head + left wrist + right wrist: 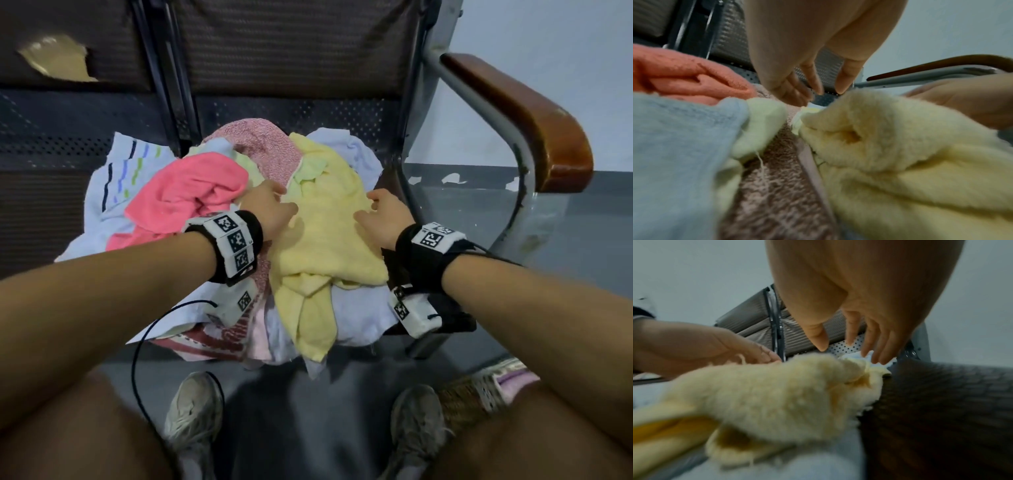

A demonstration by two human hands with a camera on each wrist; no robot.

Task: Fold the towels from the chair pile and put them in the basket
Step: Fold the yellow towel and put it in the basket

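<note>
A heap of towels covers the chair seat, with a crumpled yellow towel on top in the middle. My left hand reaches to the yellow towel's left edge, its fingers straight and holding nothing. At the towel's right edge my right hand is spread, fingertips pointing down at the cloth with nothing pinched. A coral pink towel and a white striped towel lie to the left. The woven basket shows at lower right, mostly hidden by my right leg.
A wooden armrest on a metal frame rises at the right of the seat. A second seat with a torn backrest adjoins on the left. My shoes stand on the grey floor below the pile; a black cable hangs from my left wrist.
</note>
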